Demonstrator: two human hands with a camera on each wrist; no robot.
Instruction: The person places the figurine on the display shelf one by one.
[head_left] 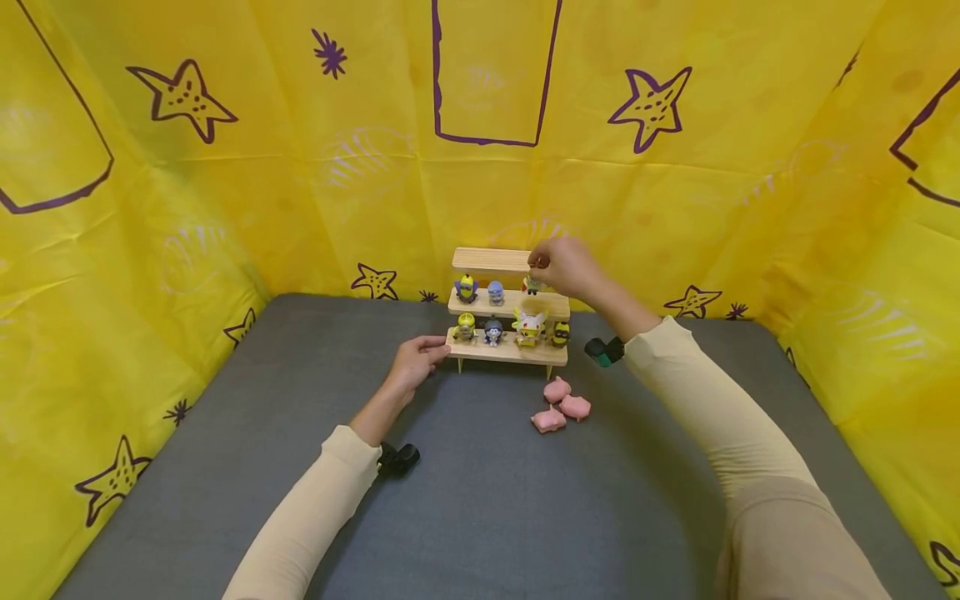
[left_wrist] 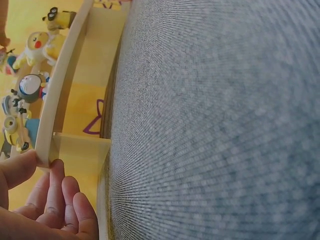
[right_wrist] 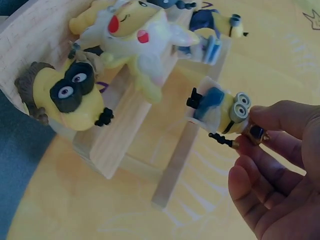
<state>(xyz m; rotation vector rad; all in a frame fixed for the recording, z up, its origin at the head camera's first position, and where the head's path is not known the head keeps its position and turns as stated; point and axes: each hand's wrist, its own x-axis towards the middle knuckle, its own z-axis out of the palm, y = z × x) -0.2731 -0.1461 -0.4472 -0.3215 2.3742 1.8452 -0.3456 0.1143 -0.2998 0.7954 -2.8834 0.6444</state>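
A three-tier wooden display stand (head_left: pixel 506 354) holds small toy figurines on its lower two tiers. At the left end of the bottom tier, my left hand (head_left: pixel 415 364) pinches the board's edge, thumb above and fingertips below. My right hand (head_left: pixel 566 265) is at the right side of the stand, over the middle tier. Its thumb and fingers pinch a Minion figurine (right_wrist: pixel 225 107) by the top of its head; this one has grey goggles and a blue-and-white outfit. A purple-caped figurine (head_left: pixel 466 288) and a pale blue figurine (head_left: pixel 496 292) stand left on that middle tier.
Along the bottom tier stand a yellow Minion (head_left: pixel 465 327), a dark-capped figurine (head_left: pixel 492 331), a Pikachu in white (head_left: pixel 529 329) and a masked Minion (head_left: pixel 560 334). Three pink pigs (head_left: pixel 574 407) lie on the grey tabletop (head_left: pixel 480 517) in front. Yellow cloth (head_left: pixel 285 208) hangs close behind.
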